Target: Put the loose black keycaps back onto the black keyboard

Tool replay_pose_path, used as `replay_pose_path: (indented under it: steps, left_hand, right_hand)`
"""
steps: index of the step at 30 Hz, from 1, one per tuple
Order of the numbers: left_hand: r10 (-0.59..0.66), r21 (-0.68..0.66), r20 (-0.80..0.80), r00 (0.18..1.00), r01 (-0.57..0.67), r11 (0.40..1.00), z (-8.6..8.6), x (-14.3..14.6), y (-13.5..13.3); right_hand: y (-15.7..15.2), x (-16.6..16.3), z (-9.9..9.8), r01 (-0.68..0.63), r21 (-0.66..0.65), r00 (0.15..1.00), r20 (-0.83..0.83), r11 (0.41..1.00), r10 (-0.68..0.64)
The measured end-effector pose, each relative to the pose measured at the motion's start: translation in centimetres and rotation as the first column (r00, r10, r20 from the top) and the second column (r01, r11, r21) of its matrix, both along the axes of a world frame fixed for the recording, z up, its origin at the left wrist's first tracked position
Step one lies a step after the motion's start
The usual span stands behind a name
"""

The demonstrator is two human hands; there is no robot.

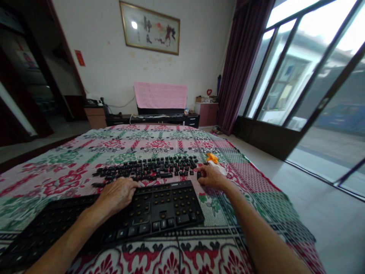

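Keyboard (159, 213) pinned under flat, open left hand (116, 196); right hand (209, 177) pinches a keycap (199, 175); a careless sweep could scatter the loose keycaps (148, 167)

2 bare arms in view, both reaching far from near edge. Left forearm (71, 239) enters near left, angles right and far; wrist straight. Left hand (118, 196) palm down, knuckles up, fingers loosely bent, not gripping. Right forearm (251, 224) enters near right, angles left and far, more extended. Right hand (211, 177) palm down, farther than left, fingers drawn together pointing left; grip unclear. Hands well apart.
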State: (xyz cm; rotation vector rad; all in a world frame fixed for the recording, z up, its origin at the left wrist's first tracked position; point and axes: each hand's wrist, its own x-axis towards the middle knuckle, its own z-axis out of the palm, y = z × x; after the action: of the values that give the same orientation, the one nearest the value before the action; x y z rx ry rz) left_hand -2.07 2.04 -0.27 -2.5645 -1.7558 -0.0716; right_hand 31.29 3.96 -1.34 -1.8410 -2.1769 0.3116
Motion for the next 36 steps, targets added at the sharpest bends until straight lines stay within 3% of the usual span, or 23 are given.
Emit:
replay_pose_path:
  steps: [3, 7, 12, 18, 25, 32, 36]
  left_hand:
    - [0.006, 0.000, -0.001, 1.000, -0.006, 1.000, -0.2, 0.0, 0.1]
    - [0.031, -0.027, 0.024, 0.999, -0.031, 0.999, -0.4, 0.1, 0.2]
    - [0.017, -0.079, 0.038, 0.999, -0.014, 0.997, 0.0, 0.0, 0.5]
    - [0.068, -0.048, -0.006, 0.998, -0.068, 0.997, -0.6, -1.5, 1.3]
    - [0.107, -0.010, -0.012, 0.994, -0.107, 0.994, -0.8, -2.0, 1.2]
    - [0.137, 0.004, -0.001, 0.991, -0.137, 0.991, -0.9, -1.9, 1.1]
    - [0.134, 0.011, -0.009, 0.991, -0.134, 0.991, -1.0, -1.9, 1.1]
  right_hand:
    - [-0.4, 0.3, 0.8, -0.022, -0.029, 1.000, 0.004, 0.999, 0.022]
    - [-1.6, 0.2, 2.7, -0.158, -0.161, 0.987, -0.048, 0.974, 0.152]
    - [-3.2, -0.7, 4.6, -0.365, -0.330, 0.923, -0.253, 0.871, 0.291]
    - [-4.1, -2.0, 4.9, -0.521, -0.430, 0.844, -0.391, 0.737, 0.368]
    - [-4.4, -2.9, 4.0, -0.501, -0.479, 0.865, -0.291, 0.721, 0.408]
    - [-4.6, -3.2, 4.0, -0.442, -0.462, 0.897, -0.206, 0.769, 0.391]
    - [-4.6, -3.5, 4.2, -0.422, -0.484, 0.907, -0.224, 0.767, 0.358]
